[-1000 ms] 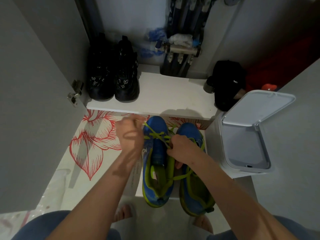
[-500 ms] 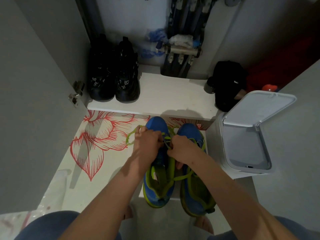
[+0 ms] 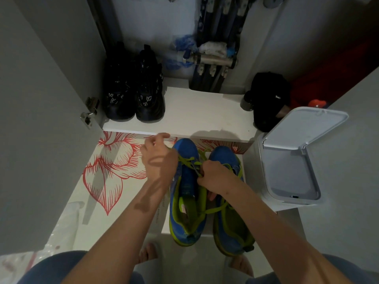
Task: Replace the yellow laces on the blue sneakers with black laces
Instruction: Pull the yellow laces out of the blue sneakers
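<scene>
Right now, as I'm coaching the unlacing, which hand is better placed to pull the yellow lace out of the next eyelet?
Left, probably. The left hand grips the yellow lace drawn out beside the blue sneaker; the right hand steadies that sneaker.

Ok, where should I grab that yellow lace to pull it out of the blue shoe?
Pinch the yellow lace at the loose crossing near the toe of the blue sneaker, coming from above. There it lifts clear of the tongue, between the left hand and right hand, so fingers can probably hook under it.
</scene>
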Demonstrator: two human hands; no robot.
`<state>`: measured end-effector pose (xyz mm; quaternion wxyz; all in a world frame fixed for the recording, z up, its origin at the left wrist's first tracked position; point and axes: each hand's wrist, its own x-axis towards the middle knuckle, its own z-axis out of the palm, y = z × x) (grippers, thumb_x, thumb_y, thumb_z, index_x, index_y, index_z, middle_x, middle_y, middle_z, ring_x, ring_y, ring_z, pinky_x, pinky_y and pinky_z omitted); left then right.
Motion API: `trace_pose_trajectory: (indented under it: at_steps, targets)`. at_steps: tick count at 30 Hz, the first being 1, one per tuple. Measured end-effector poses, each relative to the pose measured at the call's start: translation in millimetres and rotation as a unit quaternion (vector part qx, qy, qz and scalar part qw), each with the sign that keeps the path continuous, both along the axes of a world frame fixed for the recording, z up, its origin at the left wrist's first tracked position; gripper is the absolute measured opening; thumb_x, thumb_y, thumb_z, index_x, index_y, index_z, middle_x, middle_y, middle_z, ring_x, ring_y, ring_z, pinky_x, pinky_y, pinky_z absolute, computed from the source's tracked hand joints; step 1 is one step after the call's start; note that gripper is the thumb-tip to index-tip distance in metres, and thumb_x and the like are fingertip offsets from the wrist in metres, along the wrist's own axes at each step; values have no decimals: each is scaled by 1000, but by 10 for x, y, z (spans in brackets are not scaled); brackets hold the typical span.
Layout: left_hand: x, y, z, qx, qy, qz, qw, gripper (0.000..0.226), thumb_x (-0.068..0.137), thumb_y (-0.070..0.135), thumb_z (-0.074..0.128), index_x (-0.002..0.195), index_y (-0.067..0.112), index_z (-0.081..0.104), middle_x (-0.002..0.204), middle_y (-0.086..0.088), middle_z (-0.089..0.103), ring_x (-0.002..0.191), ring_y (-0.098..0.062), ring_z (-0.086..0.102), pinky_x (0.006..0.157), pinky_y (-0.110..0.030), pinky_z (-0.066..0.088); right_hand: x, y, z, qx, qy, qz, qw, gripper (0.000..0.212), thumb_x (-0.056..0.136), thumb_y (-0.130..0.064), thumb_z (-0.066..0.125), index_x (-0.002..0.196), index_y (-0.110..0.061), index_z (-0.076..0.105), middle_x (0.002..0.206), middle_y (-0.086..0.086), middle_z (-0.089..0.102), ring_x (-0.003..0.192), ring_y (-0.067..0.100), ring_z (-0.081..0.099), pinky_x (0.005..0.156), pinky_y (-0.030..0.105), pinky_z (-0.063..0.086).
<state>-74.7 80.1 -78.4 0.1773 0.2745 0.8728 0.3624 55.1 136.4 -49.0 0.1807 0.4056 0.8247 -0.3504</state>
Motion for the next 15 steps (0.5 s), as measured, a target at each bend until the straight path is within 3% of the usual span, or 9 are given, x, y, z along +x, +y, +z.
trace_pose_trajectory:
  at_steps: [1, 2, 4, 6, 9, 10, 12, 14, 15]
  targets:
    - [18, 7, -50, -23, 107, -69, 992, 41, 83, 4, 52, 121, 16, 59, 121, -11, 53, 110, -29, 47, 88, -35, 40, 1, 0, -1, 0, 0, 1, 1000, 32, 93, -10, 49, 67, -14, 31, 67, 2, 40, 92, 36, 62, 50, 23, 35]
    - [43, 13, -80, -40, 159, -144, 976, 40, 83, 6, 52, 119, 19, 62, 119, -10, 57, 110, -28, 49, 89, -34, 41, 2, -3, 0, 0, -1, 3, 1000, 32, 93, -10, 49, 67, -14, 32, 67, 2, 40, 92, 36, 62, 50, 23, 35]
    - [116, 16, -127, -97, 186, -281, 937, 33, 88, 13, 50, 116, 26, 64, 112, -3, 65, 107, -24, 53, 92, -34, 43, -5, -10, 7, 4, -4, 6, 1000, 33, 93, -9, 49, 66, -15, 32, 66, 1, 40, 92, 35, 62, 50, 22, 35]
    - [137, 24, -197, -147, 172, -325, 918, 30, 90, 18, 52, 118, 27, 59, 111, -1, 65, 110, -22, 52, 95, -32, 40, -11, -14, 15, 11, -8, 9, 1000, 33, 93, -9, 49, 66, -15, 31, 67, 2, 42, 92, 34, 63, 49, 21, 35]
    - [130, 7, -232, -126, 138, -245, 951, 23, 88, 20, 57, 110, 25, 59, 107, -7, 58, 106, -25, 51, 83, -31, 42, -16, -10, 12, 13, -7, 14, 1000, 32, 93, -8, 48, 67, -14, 32, 84, 15, 57, 92, 36, 63, 50, 23, 36]
    - [153, -1, -228, -89, 101, -200, 971, 19, 87, 16, 57, 104, 22, 62, 103, -7, 58, 100, -24, 54, 78, -31, 45, -15, -7, 11, 12, -4, 12, 1000, 31, 93, -8, 48, 67, -14, 32, 88, 18, 59, 92, 36, 63, 50, 24, 36]
    - [146, -7, -171, 45, -26, -78, 996, 20, 86, 0, 49, 93, 14, 62, 92, -7, 60, 86, -21, 58, 70, -33, 47, -5, 0, 0, 5, 0, 3, 1000, 31, 93, -7, 48, 66, -13, 32, 76, 11, 53, 93, 36, 62, 50, 24, 36]
    - [45, -14, -75, 130, -134, 53, 981, 22, 88, -4, 42, 92, 13, 56, 85, -5, 58, 77, -20, 58, 66, -34, 49, 1, 8, -12, 0, 3, -4, 1000, 31, 92, -6, 48, 67, -13, 32, 68, 4, 43, 92, 36, 62, 49, 23, 36]
    - [-34, -10, -43, 130, -151, 88, 976, 19, 91, -1, 43, 96, 13, 54, 88, -6, 59, 79, -22, 59, 69, -36, 51, 5, 9, -19, 0, 4, -5, 1000, 31, 92, -7, 48, 67, -13, 32, 67, 3, 43, 92, 36, 62, 49, 23, 36]
